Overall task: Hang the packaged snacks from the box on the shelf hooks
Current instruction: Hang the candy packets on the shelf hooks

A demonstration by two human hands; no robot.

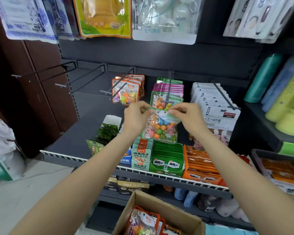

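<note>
A clear, green-edged candy packet (160, 128) hangs between my hands just below the tip of the middle shelf hook (168, 92). My left hand (136, 114) pinches its top left corner and my right hand (187, 116) pinches its top right corner. Green and pink packets (168, 89) of the same kind hang further back on that hook. Orange-edged candy packets (127, 90) hang on the hook to the left. At the bottom stands the open cardboard box (139, 200) with orange packets (144, 223) inside.
Two bare hooks (46, 71) stick out at the left. White packets (215, 106) fill the hook at the right. Snack display boxes (167, 160) line the shelf edge (159, 175) below my hands. Large bags (105, 16) hang above. Bottles (261, 78) stand at the right.
</note>
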